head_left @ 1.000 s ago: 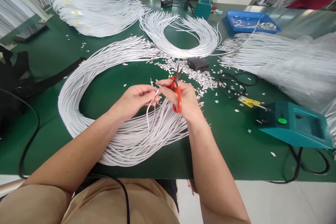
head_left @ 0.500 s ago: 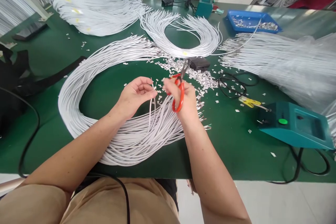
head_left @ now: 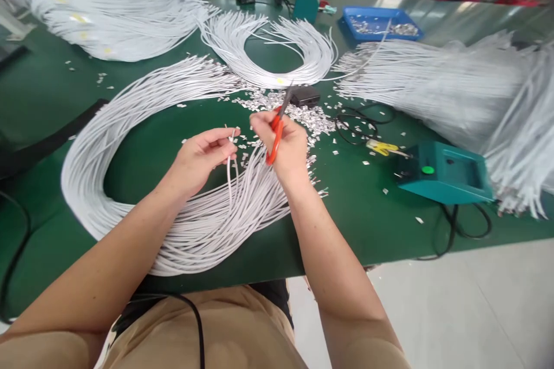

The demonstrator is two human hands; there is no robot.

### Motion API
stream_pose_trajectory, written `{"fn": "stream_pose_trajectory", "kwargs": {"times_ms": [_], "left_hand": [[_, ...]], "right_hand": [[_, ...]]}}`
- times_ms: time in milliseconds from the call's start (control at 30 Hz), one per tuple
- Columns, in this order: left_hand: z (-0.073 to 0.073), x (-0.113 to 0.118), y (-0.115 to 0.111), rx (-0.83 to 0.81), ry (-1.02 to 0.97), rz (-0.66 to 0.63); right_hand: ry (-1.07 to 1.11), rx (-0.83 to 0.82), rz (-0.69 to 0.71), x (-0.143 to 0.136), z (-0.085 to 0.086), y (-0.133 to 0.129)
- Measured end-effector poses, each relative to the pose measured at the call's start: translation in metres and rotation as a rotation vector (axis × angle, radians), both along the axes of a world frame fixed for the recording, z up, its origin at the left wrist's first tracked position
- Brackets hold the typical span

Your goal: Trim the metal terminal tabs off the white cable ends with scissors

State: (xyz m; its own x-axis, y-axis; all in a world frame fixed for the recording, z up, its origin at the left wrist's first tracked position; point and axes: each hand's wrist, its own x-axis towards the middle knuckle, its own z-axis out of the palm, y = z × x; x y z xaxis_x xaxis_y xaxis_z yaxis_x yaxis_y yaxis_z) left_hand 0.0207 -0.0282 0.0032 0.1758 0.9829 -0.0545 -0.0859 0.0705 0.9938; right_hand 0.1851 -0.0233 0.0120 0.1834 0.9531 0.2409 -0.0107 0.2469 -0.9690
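Note:
My left hand (head_left: 201,155) pinches the end of a white cable (head_left: 229,176) between thumb and fingers; its tip pokes up above the fingertips. A few fingers of my right hand (head_left: 285,141) are wrapped round red-handled scissors (head_left: 276,134), whose dark blades point up and away. The thumb and forefinger of that hand come together just right of the cable end, apart from it. Whether they hold a small piece is too blurred to tell. Under both hands lies a large curved bundle of white cables (head_left: 199,242), its ends fanned out on the right.
Small silvery scraps (head_left: 264,101) lie scattered beyond the hands, around a black block (head_left: 305,96). Farther back are another cable coil (head_left: 314,69) and a blue tray (head_left: 383,14) of small pieces. A teal machine (head_left: 445,170) and yellow-handled tool (head_left: 383,147) stand right. Other people are behind the table.
The view has swung to the right, so the table's contents appear farther left. My right hand has moved slightly up and away from the cable end, scissors still in it. My left hand keeps its pinch.

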Motion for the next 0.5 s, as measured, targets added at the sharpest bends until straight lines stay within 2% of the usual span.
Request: {"fn": "stream_pose_trajectory", "kwargs": {"times_ms": [100, 200, 267, 333, 400, 500], "left_hand": [[0.005, -0.003, -0.002, -0.037, 0.037, 0.002], [0.012, -0.009, -0.005, -0.040, 0.091, -0.016], [0.017, -0.013, -0.008, -0.003, 0.159, -0.012], [0.024, -0.018, -0.011, 0.048, 0.242, -0.017], [0.033, -0.024, -0.016, 0.094, 0.319, -0.037], [0.046, -0.038, -0.025, 0.139, 0.422, -0.049]], "right_hand": [[-0.369, -0.103, -0.253, 0.040, 0.010, -0.004], [-0.900, -0.360, -0.324, 0.088, 0.016, -0.024], [-1.158, -0.544, -0.317, 0.116, 0.012, -0.043], [-1.322, -0.759, -0.284, 0.139, 0.006, -0.063], [-1.401, -0.889, -0.290, 0.157, 0.001, -0.080], [-1.449, -0.894, -0.318, 0.168, 0.001, -0.102]]}}
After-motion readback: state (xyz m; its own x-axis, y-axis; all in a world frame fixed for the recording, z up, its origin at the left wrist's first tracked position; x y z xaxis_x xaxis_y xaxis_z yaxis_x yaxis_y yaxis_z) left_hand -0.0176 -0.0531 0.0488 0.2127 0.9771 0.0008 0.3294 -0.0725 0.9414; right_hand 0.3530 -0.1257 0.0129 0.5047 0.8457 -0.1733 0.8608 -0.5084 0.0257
